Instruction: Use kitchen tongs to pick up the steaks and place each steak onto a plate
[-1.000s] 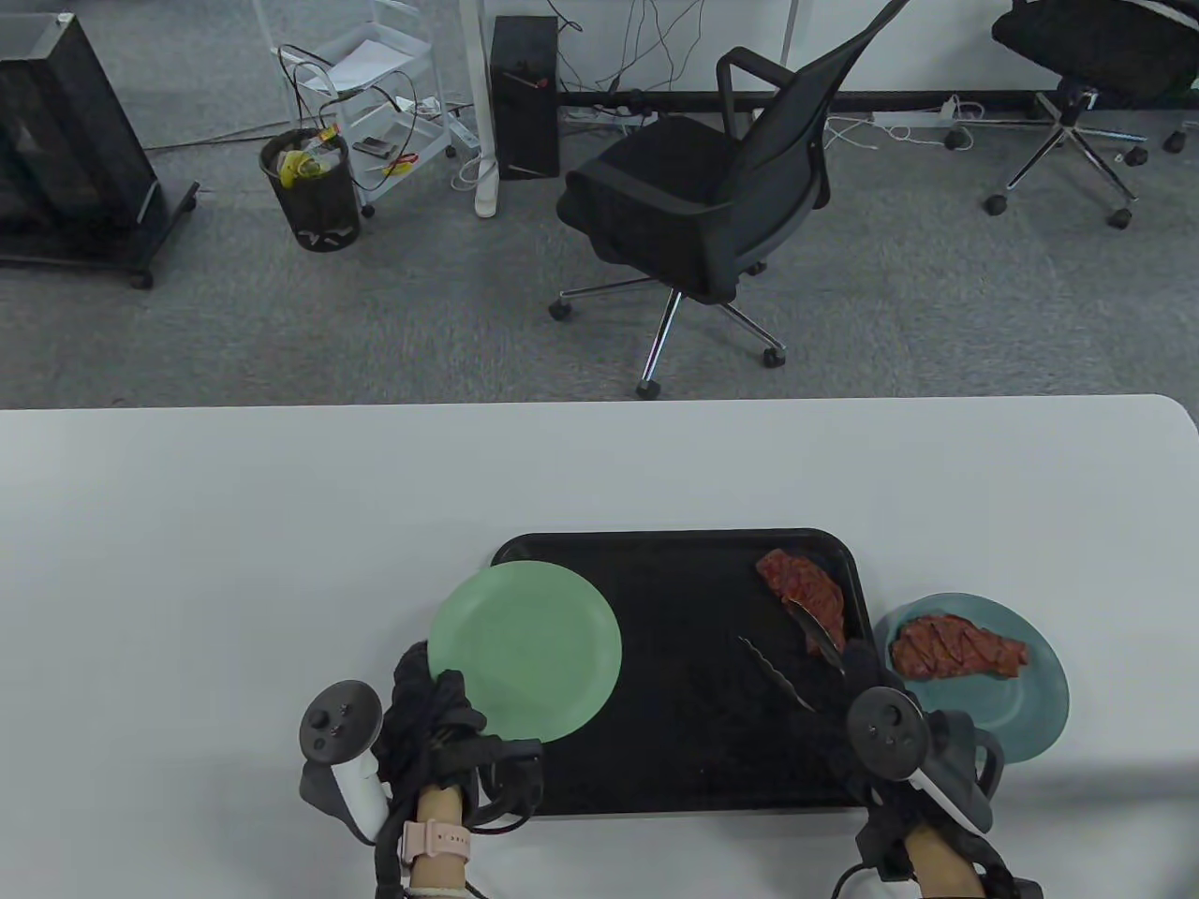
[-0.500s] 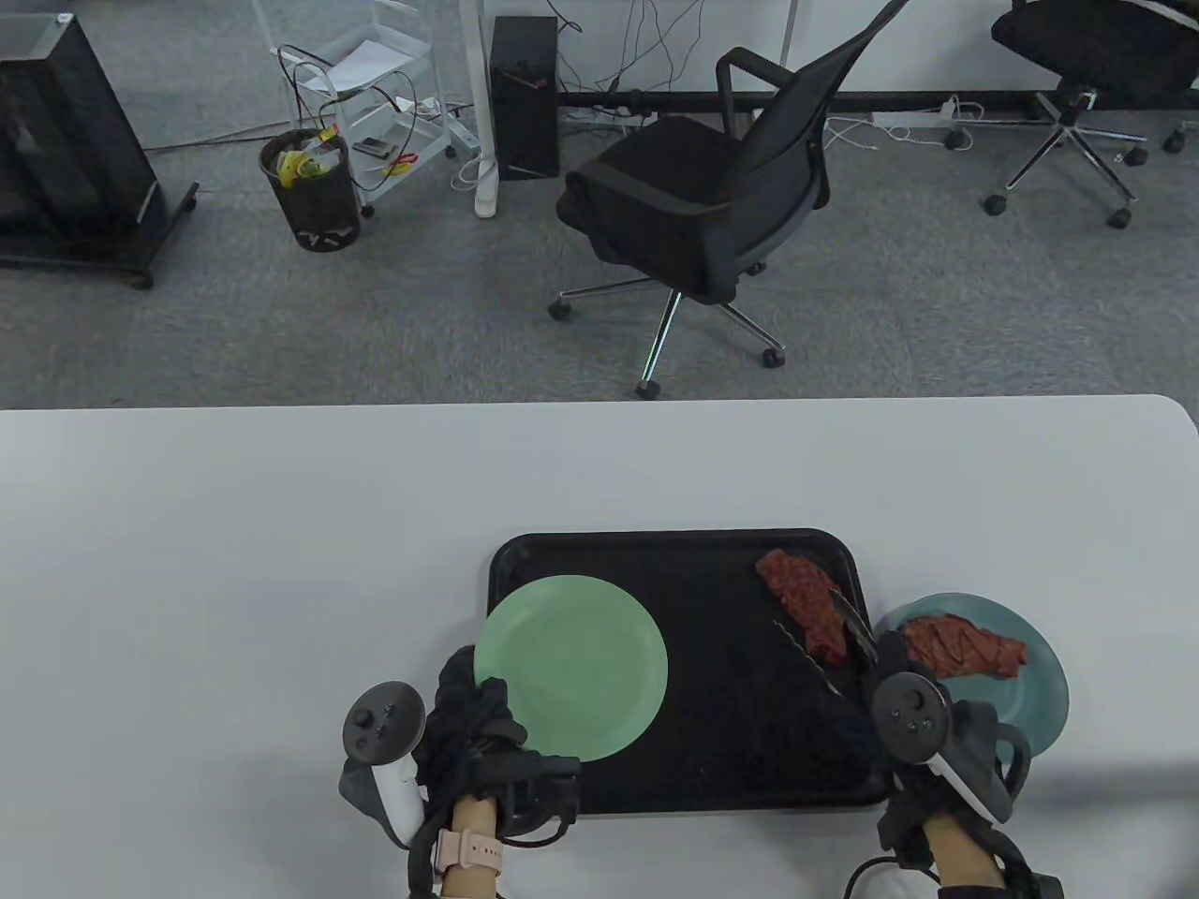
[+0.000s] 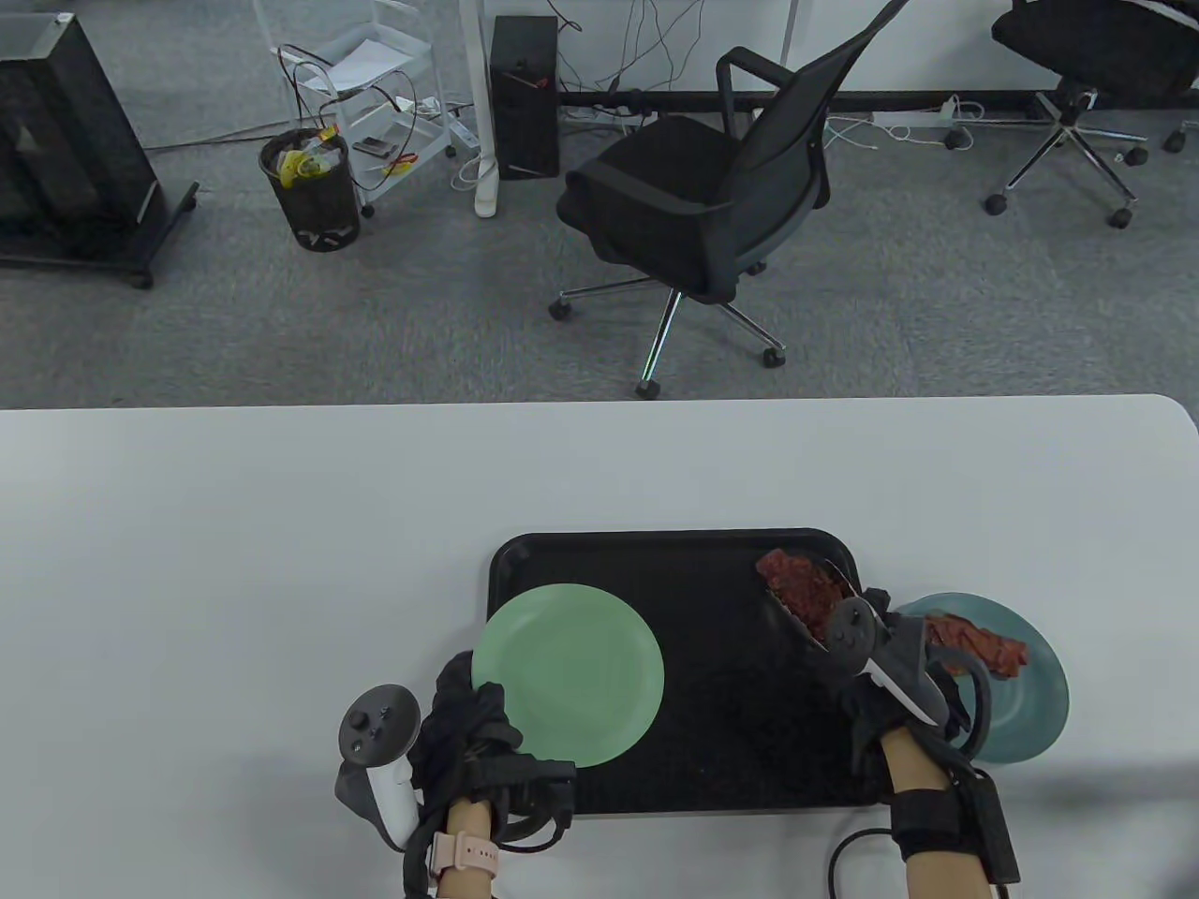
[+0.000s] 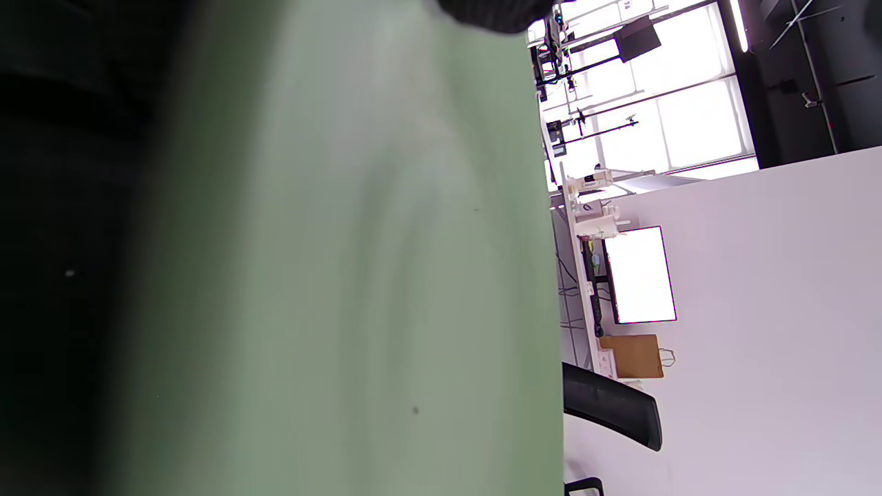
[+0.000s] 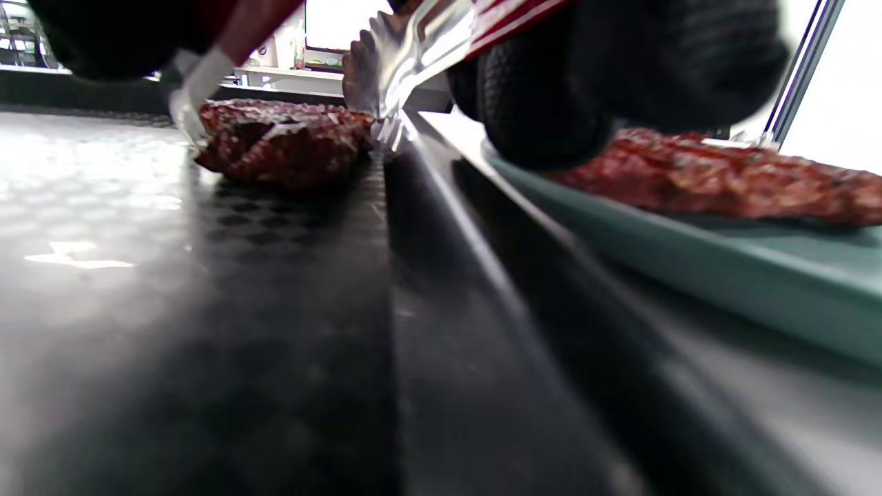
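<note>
The white rectangular table (image 3: 234,562) carries a black rectangular plastic tray (image 3: 712,730) near its front edge. A round light-green plate (image 3: 568,672) sits over the tray's left part, its rim gripped by the curled fingers of the left hand (image 3: 464,726) at the tray's front-left corner. A round teal plate (image 3: 1026,716) lies just beside the tray's right edge and bears one reddish-brown steak (image 3: 988,646). A second reddish-brown steak (image 5: 282,141) lies on the tray's far-right corner. The right hand (image 3: 899,684), at the tray's right edge, holds metal kitchen tongs (image 5: 406,55); their two tips straddle this steak, one on each side.
</note>
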